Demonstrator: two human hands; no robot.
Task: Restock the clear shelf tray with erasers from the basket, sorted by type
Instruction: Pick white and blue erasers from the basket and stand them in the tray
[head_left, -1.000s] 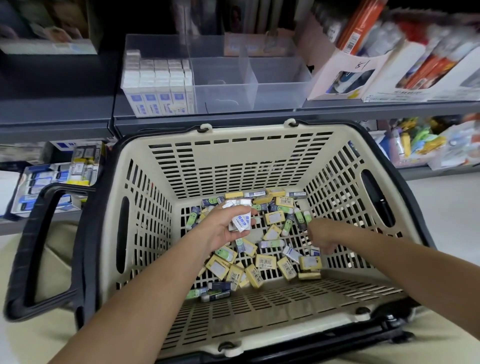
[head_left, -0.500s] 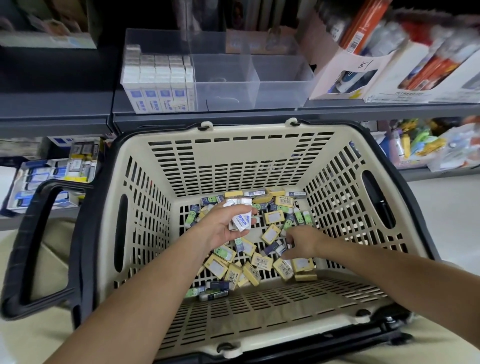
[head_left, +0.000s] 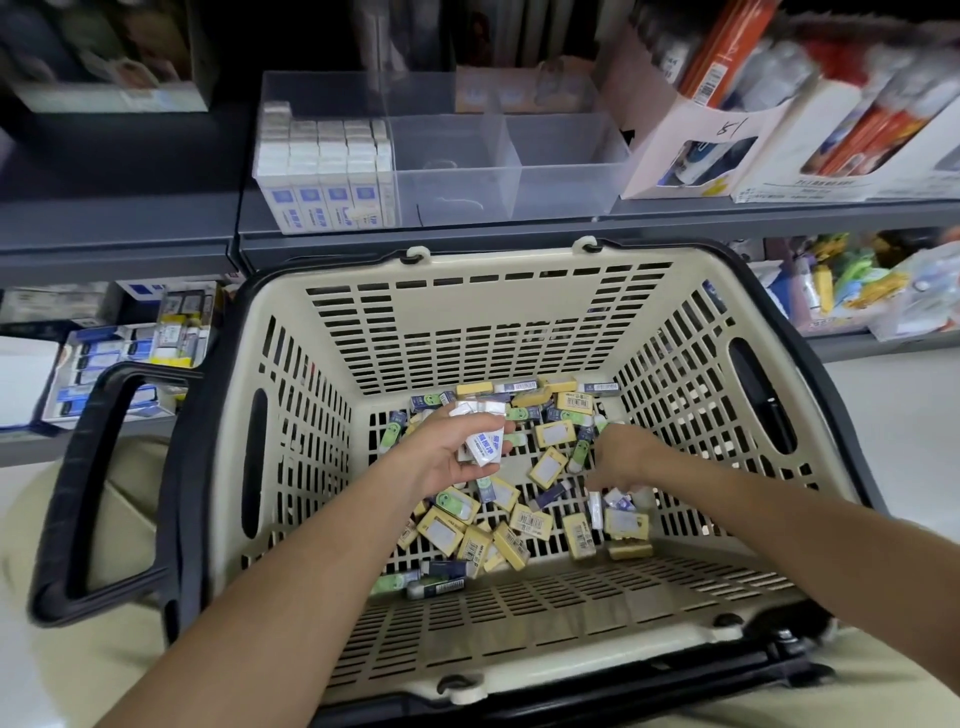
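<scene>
Our left hand (head_left: 449, 460) lies palm up over the middle of the basket (head_left: 467, 322), its fingers curled round a small clutch of white erasers (head_left: 483, 447) with blue print. Our right hand (head_left: 621, 457) reaches down just beside it, knuckles up, with the fingertips sunk among the loose erasers on the basket floor. That hand is blurred, and we cannot tell whether it pinches anything or only touches the pile. The pile mixes yellow erasers (head_left: 524, 525) that carry barcodes, green erasers (head_left: 580, 454) with little faces and dark blue erasers (head_left: 444, 569), all lying at odd angles. The clear tray (head_left: 561, 171) stands on the grey shelf (head_left: 675, 218) just behind the basket's far rim, split by dividers into compartments. Its left compartment holds upright rows of boxed erasers (head_left: 327, 171), white with blue labels facing us. The print on them and on the ones in our hand is too blurred to read. A cardboard box (head_left: 670, 156) stands right of the tray, touching it, with a handwritten mark that looks like "51". The basket's black handle (head_left: 88, 493) is folded out to the left. The basket's high slotted walls stand between the pile and the tray.
</scene>
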